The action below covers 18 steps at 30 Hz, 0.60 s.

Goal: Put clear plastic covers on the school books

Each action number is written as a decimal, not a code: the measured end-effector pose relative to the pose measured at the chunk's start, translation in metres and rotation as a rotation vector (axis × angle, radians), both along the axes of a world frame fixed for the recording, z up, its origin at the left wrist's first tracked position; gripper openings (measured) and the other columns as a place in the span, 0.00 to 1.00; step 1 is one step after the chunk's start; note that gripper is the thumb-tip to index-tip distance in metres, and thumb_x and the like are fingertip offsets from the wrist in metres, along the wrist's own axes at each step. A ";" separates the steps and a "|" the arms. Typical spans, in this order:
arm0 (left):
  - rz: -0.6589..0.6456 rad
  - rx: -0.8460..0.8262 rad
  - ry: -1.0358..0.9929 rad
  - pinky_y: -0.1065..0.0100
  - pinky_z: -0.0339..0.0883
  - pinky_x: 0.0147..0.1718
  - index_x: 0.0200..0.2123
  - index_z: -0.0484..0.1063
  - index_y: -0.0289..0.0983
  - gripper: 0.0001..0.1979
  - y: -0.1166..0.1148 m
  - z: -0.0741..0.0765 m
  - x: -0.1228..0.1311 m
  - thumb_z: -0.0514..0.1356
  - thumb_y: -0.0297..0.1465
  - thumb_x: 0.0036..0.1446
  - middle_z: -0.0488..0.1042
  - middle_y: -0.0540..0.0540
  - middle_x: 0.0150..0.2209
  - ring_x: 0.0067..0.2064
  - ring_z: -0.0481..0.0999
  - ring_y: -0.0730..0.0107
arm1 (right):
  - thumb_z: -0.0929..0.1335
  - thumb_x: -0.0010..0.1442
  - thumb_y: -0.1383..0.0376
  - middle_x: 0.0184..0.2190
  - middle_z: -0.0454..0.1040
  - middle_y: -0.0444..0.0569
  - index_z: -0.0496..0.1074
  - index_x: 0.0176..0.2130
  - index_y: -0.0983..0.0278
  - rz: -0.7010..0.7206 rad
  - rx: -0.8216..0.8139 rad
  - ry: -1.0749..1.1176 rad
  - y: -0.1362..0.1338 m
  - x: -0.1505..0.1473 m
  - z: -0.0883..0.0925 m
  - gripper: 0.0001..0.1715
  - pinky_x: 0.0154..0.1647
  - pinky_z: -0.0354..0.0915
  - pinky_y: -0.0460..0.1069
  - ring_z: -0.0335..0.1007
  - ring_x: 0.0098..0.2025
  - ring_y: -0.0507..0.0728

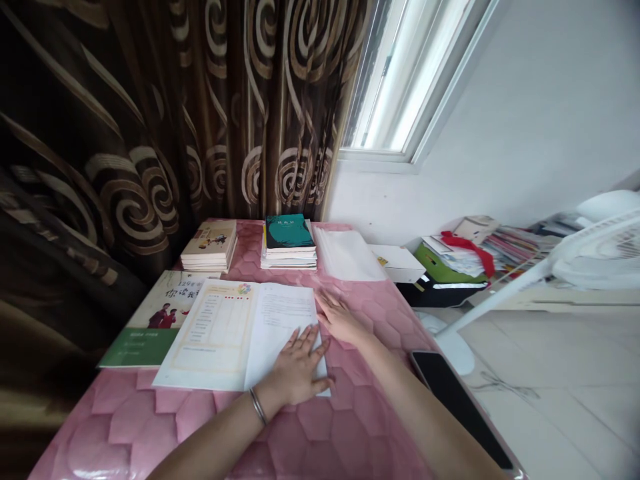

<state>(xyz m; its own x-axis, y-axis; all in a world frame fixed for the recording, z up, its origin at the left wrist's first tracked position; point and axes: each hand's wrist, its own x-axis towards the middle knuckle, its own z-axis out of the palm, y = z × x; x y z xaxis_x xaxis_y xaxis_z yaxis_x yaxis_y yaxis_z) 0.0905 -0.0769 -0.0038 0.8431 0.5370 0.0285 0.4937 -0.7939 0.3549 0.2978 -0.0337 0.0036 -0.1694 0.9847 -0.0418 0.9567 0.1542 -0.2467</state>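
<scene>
An open booklet (235, 330) lies flat on a pink quilted table cover (350, 427). My left hand (299, 367), with a bangle on the wrist, rests palm down with spread fingers on the booklet's right page. My right hand (340, 319) lies flat with fingers stretched out at the right edge of that page, partly on the pink cover. Neither hand holds anything.
A green-and-cream book (150, 320) lies under the booklet's left side. Two book stacks (210, 245) (289, 241) and white sheets (347, 255) sit at the back. A dark phone (457, 403) lies at the table's right edge. Brown curtain (150, 120) left; a white fan (595, 253) and clutter right.
</scene>
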 end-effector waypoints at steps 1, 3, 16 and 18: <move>0.004 -0.016 -0.002 0.53 0.32 0.66 0.68 0.43 0.41 0.41 0.001 0.000 0.000 0.45 0.56 0.58 0.30 0.39 0.69 0.69 0.33 0.57 | 0.57 0.65 0.60 0.69 0.43 0.51 0.38 0.69 0.63 0.031 0.007 0.003 -0.009 0.001 0.000 0.38 0.66 0.43 0.58 0.30 0.70 0.57; 0.010 -0.036 -0.014 0.53 0.31 0.66 0.67 0.45 0.42 0.40 0.001 0.001 0.001 0.46 0.57 0.58 0.30 0.40 0.69 0.69 0.33 0.58 | 0.57 0.65 0.59 0.69 0.45 0.52 0.40 0.69 0.64 0.091 0.012 0.008 -0.027 0.004 0.001 0.38 0.67 0.40 0.58 0.28 0.70 0.57; 0.004 -0.077 -0.068 0.49 0.32 0.65 0.65 0.52 0.47 0.42 0.001 -0.003 0.000 0.52 0.60 0.51 0.30 0.46 0.70 0.69 0.34 0.52 | 0.58 0.64 0.57 0.68 0.48 0.54 0.48 0.67 0.64 0.005 -0.008 -0.052 0.017 0.009 0.003 0.36 0.66 0.38 0.62 0.34 0.70 0.60; -0.003 -0.071 -0.067 0.49 0.32 0.65 0.65 0.51 0.47 0.43 0.001 -0.004 0.000 0.52 0.60 0.51 0.32 0.46 0.70 0.69 0.34 0.52 | 0.58 0.64 0.58 0.67 0.49 0.54 0.48 0.67 0.64 -0.008 -0.016 -0.058 0.031 0.008 0.004 0.35 0.66 0.39 0.62 0.36 0.70 0.60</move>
